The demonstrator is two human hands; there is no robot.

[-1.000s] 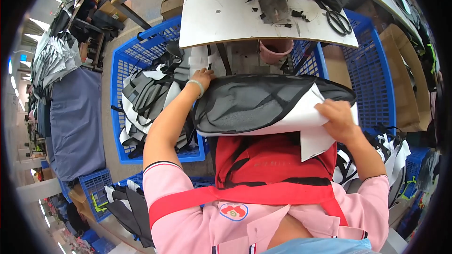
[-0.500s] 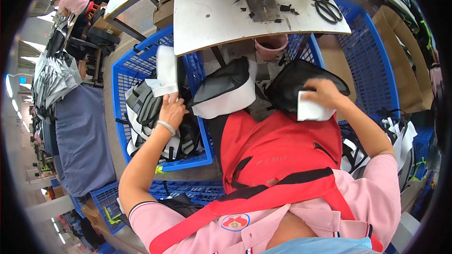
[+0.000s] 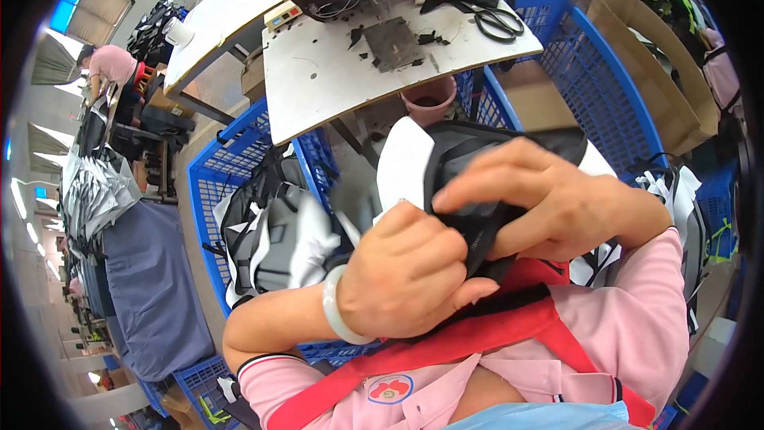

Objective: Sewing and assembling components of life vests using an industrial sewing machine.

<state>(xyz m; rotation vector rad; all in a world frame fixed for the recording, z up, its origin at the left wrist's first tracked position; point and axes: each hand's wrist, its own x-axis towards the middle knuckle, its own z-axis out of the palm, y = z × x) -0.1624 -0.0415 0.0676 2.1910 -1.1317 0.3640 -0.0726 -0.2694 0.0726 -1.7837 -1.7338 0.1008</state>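
Up close above my lap is a black-and-white fabric piece (image 3: 408, 161), with a black mesh-like side and a white padded-looking panel. My left hand (image 3: 404, 275), a pale bangle at its wrist, is closed at the piece's near left edge; its curled fingers hide what lies in them. From the right, my right hand (image 3: 549, 205) reaches over the black side, fingers bent and thumb underneath, gripping the cloth. Left of my left hand, a white strip-like piece (image 3: 314, 240) is blurred by motion over the blue basket.
The blue basket (image 3: 208, 251) at left holds grey, black and white sewn parts. Ahead stands a white table (image 3: 298, 99) with scissors (image 3: 499, 25) and black scraps. Below it is a pink bucket (image 3: 430, 103). Another blue basket (image 3: 617, 72) and a cardboard box (image 3: 649, 72) stand right.
Both hands have come together over my lap, the left leaving the basket and the white roll-like piece with its label. The fabric piece is now raised and turned between them. The view has shifted.
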